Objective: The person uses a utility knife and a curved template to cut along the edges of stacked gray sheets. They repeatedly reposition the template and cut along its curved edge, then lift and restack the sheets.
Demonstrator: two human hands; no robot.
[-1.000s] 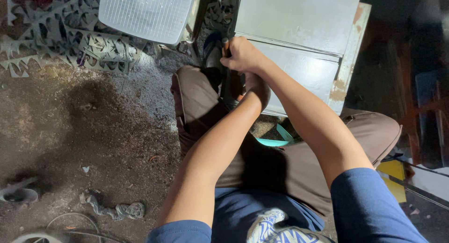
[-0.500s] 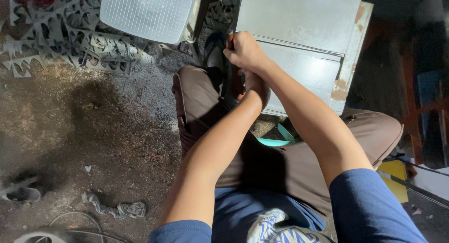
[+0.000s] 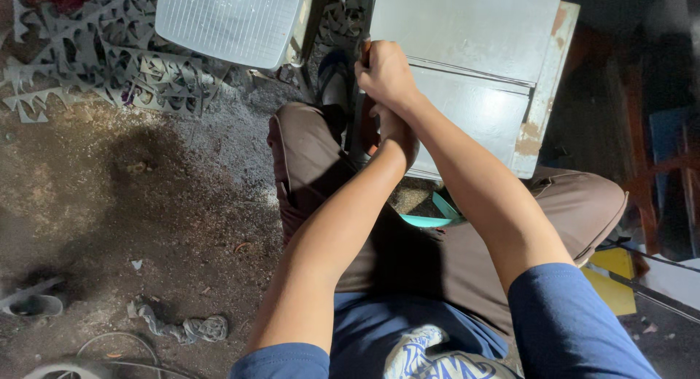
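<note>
A grey metal cabinet with rust patches lies in front of my knees. My right hand is closed in a fist at its left edge, gripping there. Just below, my left hand is curled tight around something dark in shadow at the same edge; what it grips is hidden. The two hands almost touch, one above the other. My brown trousers and blue shirt fill the lower frame. A dark sandal shows just left of the hands.
A white ribbed plastic panel lies at the top left on metal offcuts. The dirt floor holds a grey rag and wire. A teal piece sits between my legs, and a yellow object lies at right.
My right hand sits a touch higher on the cabinet edge. Otherwise both hands keep their grip and nothing else has moved.
</note>
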